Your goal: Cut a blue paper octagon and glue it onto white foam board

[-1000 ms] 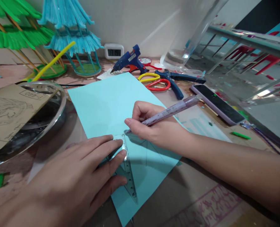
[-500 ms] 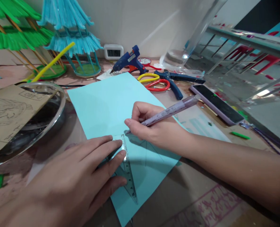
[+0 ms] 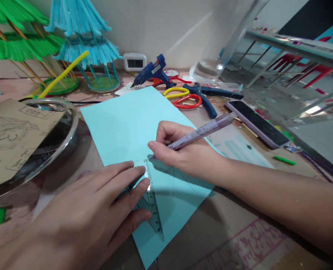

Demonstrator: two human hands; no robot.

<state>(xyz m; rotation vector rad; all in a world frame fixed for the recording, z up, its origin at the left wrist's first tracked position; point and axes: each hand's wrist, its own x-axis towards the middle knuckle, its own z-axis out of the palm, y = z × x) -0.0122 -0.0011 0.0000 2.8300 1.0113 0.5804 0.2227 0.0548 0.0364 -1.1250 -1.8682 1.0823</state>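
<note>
Two bare hands are at a light-blue sheet of paper (image 3: 127, 116) in the head view, the sheet lying askew on the worktable. The left hand (image 3: 96, 210) grips nothing; its fingers are extended and press down on a clear set square (image 3: 153, 202), which rests on the near half of the paper with its marked edge facing the other hand. The right hand (image 3: 183, 150) grasps a purple pen (image 3: 201, 131) between thumb and curled fingers, the pen's tip just beside the set square's far corner. Whether that tip touches the paper is too small to tell. Thin ruled lines (image 3: 173, 183) show on the sheet beneath the right hand.

Beyond the far edge lie a blue hot-glue gun (image 3: 149, 73), scissors with red and yellow handles (image 3: 184, 101) and blue-handled pliers (image 3: 222, 92). A smartphone (image 3: 259, 123) lies past the right hand. To the left, printed brown cardboard (image 3: 17, 135) rests over a metal bowl (image 3: 74, 127). Behind stand a green tiered model (image 3: 17, 45), a blue one (image 3: 84, 48) and a white digital clock (image 3: 135, 62).
</note>
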